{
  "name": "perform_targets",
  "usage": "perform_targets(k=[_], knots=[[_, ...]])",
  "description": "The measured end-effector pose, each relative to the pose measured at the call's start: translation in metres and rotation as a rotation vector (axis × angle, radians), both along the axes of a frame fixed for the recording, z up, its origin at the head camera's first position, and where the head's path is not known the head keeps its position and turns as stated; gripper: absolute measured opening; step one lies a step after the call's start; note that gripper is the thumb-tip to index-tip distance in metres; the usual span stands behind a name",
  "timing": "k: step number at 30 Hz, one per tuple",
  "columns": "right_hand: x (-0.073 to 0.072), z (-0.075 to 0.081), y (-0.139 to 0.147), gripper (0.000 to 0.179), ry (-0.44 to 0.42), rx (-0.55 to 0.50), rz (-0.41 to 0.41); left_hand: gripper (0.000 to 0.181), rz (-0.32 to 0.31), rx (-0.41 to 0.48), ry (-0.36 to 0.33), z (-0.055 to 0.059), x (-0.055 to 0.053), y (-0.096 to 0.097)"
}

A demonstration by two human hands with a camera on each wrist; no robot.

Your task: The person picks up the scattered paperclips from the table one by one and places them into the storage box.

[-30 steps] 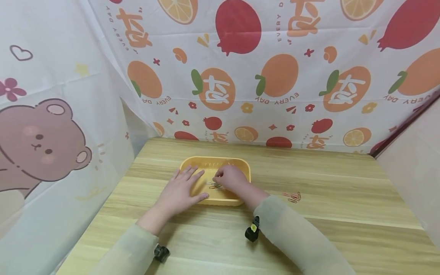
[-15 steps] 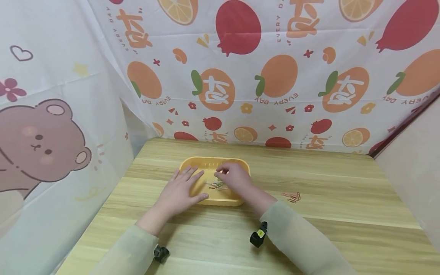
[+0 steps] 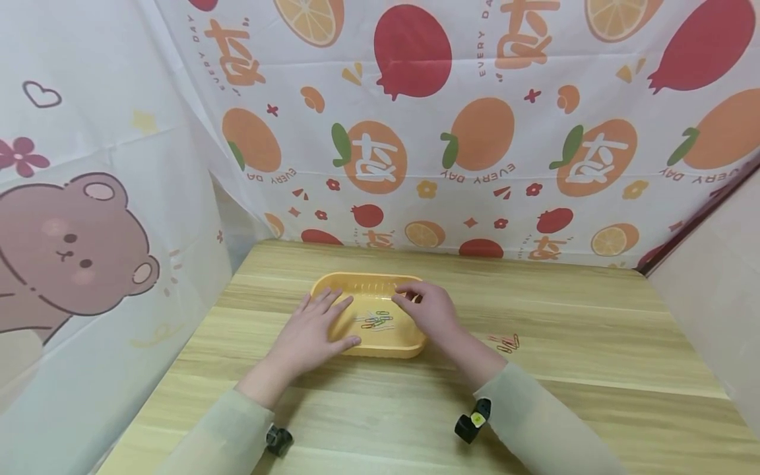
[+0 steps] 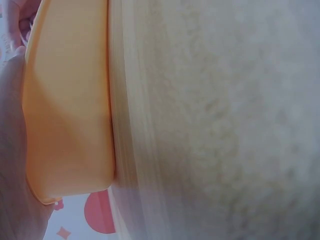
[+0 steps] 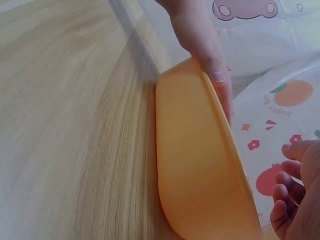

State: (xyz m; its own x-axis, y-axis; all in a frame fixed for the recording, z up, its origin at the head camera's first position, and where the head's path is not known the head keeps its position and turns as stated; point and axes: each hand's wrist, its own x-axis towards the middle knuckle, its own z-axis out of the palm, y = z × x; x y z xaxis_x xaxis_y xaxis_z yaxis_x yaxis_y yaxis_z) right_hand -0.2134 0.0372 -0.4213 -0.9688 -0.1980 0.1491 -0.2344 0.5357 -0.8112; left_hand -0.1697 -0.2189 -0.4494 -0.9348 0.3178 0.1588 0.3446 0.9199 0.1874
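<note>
A yellow plastic tray (image 3: 410,333) stands on the table. Several coloured paper clips (image 3: 377,321) lie loose on its floor, among them red, green and pale ones. My left hand (image 3: 311,330) rests with spread fingers on the tray's left end, its thumb at the near rim. Over the tray's right end hovers my right hand (image 3: 430,310), its fingers loosely bent. In the right wrist view, the thumb (image 5: 297,148) stands a little apart from the curled fingers, with no paper clip visible between them. The left wrist view shows mostly the tray's outer wall (image 4: 70,110).
To the right of the tray, a small group of red paper clips (image 3: 506,344) lies on the wooden table (image 3: 582,343). Printed cloth (image 3: 481,132) hangs behind the table and along the left side. Both wrists carry small black cameras (image 3: 472,425).
My right hand has risen from the paper clips and shifted right, uncovering more of them. The left hand stays put on the tray, and the red paper clips on the table look unchanged.
</note>
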Motion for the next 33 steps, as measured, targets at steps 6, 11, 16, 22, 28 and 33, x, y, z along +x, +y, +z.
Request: perform_targets(k=[6,11,16,22,28,33], knots=[[0.005,0.000,0.020,0.018,-0.017,-0.089,-0.040,0.084,-0.004,0.002,0.010,-0.001,0.001,0.000],[0.007,-0.004,0.041,0.022,-0.020,-0.103,-0.073,0.084,-0.007,0.009,0.013,-0.001,0.001,0.000],[0.009,-0.016,0.068,0.023,-0.035,-0.087,-0.108,0.085,-0.005,0.011,0.009,0.000,0.002,0.000],[0.013,-0.035,0.106,0.026,-0.076,-0.006,-0.137,0.085,-0.004,0.002,0.009,-0.001,0.002,0.000],[0.019,-0.049,0.142,0.031,-0.143,0.042,-0.148,0.085,-0.004,0.000,0.016,-0.001,0.001,0.000],[0.024,-0.056,0.171,0.034,-0.130,0.129,-0.165,0.084,-0.002,0.000,0.004,-0.001,0.000,0.000]])
